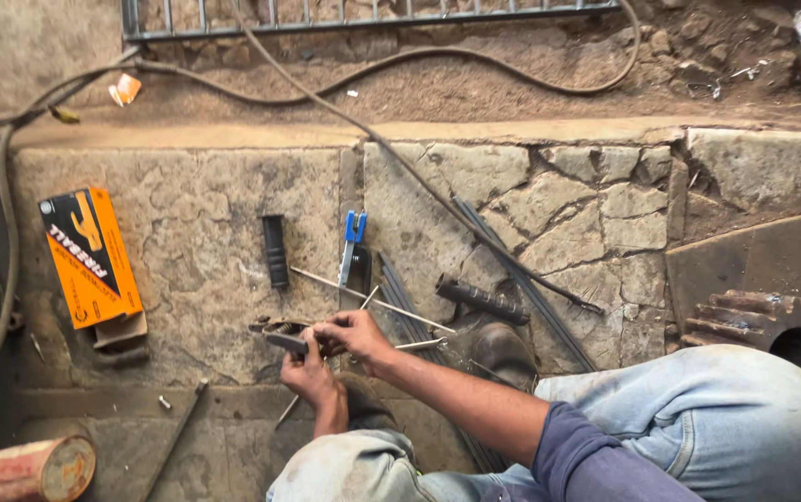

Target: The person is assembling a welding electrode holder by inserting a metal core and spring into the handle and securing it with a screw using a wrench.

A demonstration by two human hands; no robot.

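Note:
My left hand (pixel 310 374) is closed around a dark metal clamp-like holder (pixel 279 336) just above the stone floor. My right hand (pixel 356 335) reaches in from the right, and its fingers pinch at the holder's jaws, where a thin metal rod (pixel 286 413) runs slantwise under both hands. A second thin rod (pixel 372 299) lies on the stone just beyond my fingers. My knees in pale jeans fill the bottom of the view.
An orange box (pixel 90 257) lies at left. A black grip (pixel 275 251), a blue-handled tool (pixel 354 249), another black grip (pixel 479 300) and a bundle of dark rods (pixel 521 279) lie ahead. Cables (pixel 5 232) loop along the left. A rusty can (pixel 33 469) and a gear (pixel 749 321) flank me.

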